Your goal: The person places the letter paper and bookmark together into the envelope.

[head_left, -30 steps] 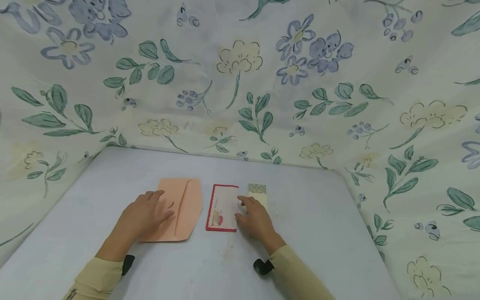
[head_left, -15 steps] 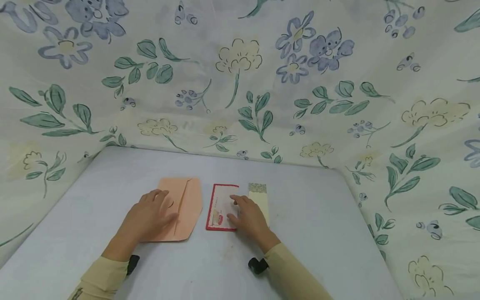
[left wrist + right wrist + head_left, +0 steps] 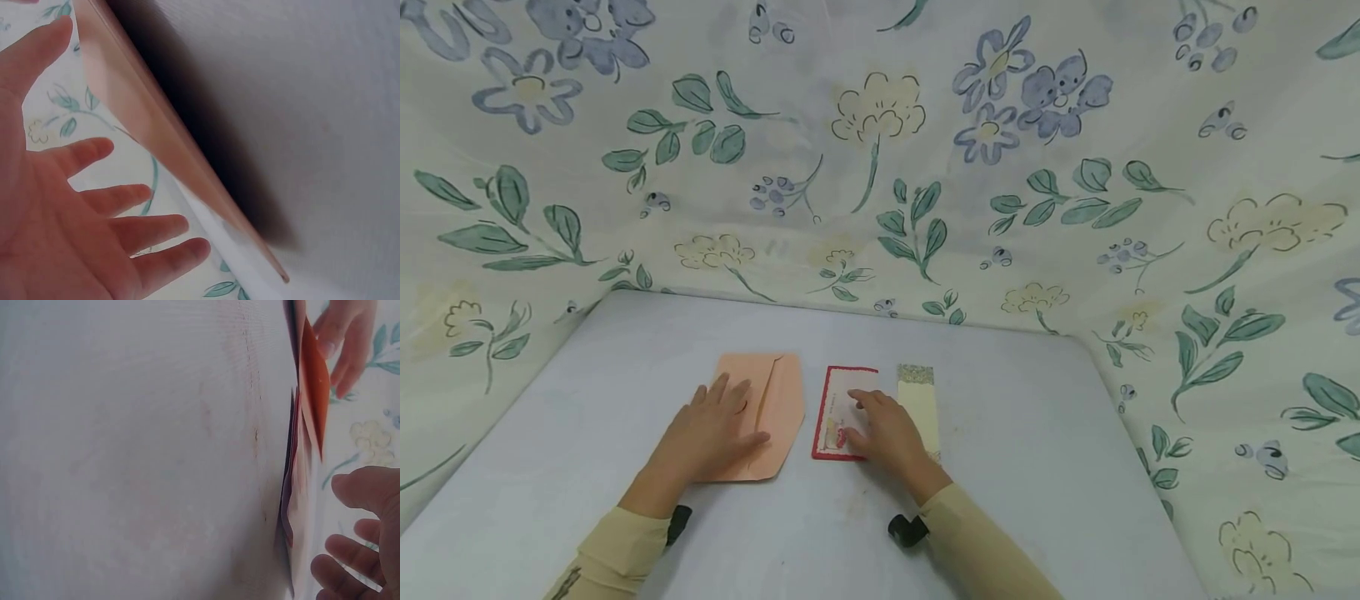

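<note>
A peach paper envelope (image 3: 784,408) with a flap lies on the left of the table. My left hand (image 3: 706,432) hovers over its left part with the fingers spread; in the left wrist view the palm and fingers stand apart from the envelope (image 3: 134,103). To the right lies a white card with a red border (image 3: 841,379) and a small printed picture. Above this card my right hand (image 3: 891,437) has its fingers loosely bent and hides the card's right side. The right wrist view has a gap between that hand (image 3: 359,544) and the papers.
A cream paper strip (image 3: 919,404) with a glittery band at its top lies right of the card, partly behind the right hand. White cloth covers the table (image 3: 1037,450). A floral curtain (image 3: 820,150) rises behind and at both sides. Each wrist wears a black device (image 3: 908,530).
My right hand has moved left from beside the cream strip to over the red-bordered card. The left hand has shifted slightly right over the envelope, its fingers spreading wider. The papers stay put.
</note>
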`<state>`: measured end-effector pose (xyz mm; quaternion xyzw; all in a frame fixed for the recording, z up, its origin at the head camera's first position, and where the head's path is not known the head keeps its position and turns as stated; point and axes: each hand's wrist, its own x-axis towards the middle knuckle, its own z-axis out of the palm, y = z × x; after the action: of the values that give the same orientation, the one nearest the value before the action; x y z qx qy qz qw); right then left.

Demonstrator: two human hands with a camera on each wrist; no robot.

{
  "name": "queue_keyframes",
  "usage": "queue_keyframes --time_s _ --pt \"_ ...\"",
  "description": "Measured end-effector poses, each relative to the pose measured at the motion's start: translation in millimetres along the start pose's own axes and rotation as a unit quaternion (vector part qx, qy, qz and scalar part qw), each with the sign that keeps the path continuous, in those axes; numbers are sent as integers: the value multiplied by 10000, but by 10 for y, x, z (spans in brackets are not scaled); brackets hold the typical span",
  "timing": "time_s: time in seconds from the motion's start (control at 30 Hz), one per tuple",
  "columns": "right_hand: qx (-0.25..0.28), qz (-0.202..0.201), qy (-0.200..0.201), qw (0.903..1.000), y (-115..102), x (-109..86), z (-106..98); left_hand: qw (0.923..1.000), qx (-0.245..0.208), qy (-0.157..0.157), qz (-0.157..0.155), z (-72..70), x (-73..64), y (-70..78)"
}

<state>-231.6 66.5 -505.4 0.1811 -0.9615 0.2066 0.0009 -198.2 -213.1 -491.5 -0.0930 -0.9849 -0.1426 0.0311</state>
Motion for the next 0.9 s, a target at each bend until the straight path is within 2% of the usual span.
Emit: queue_keyframes --time_s 0.23,0.47,0.9 --pt "-49 -190 44 9998 -38 6 19 9995 -38 -290 -143 12 -1 19" --pt "-59 -247 77 9996 -52 24 29 9973 -194 -644 -299 -48 -14 36" --pt "-89 -450 -40 9989 -105 40 6 9969 -287 -674 -276 -53 -18 58"
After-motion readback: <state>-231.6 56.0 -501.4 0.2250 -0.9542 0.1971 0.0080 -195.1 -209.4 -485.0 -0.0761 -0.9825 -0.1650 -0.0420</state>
